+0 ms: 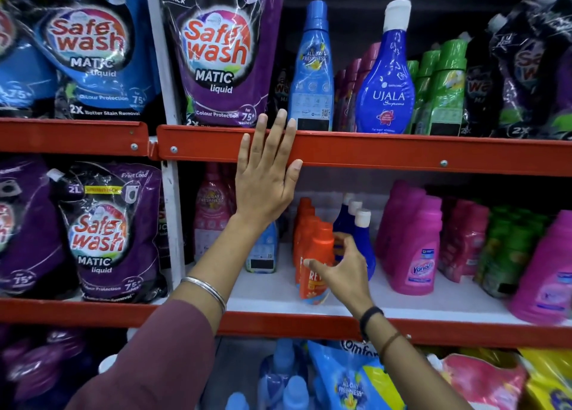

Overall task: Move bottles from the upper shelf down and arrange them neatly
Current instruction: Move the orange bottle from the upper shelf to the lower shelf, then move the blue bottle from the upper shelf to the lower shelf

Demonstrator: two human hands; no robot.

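Observation:
On the upper shelf (402,154) a tall light-blue bottle (312,69) and a dark-blue Ujala bottle (385,81) with a white cap stand at the front edge. My left hand (266,180) lies flat and open against the orange rail of that shelf, just left of the light-blue bottle. On the middle shelf (272,292), my right hand (346,273) curls around the front orange bottle (322,242) of a row. Its thumb is on the label and its fingers are behind the neck. Dark-blue white-capped bottles (362,239) stand right beside it.
Purple Safewash pouches (223,53) fill the upper left, and more pouches (105,233) fill the bay on the left. Green bottles (445,93) and maroon ones crowd behind the Ujala bottle. Pink Vanish bottles (414,248) stand right of my hand. A small light-blue bottle (263,251) sits to the left.

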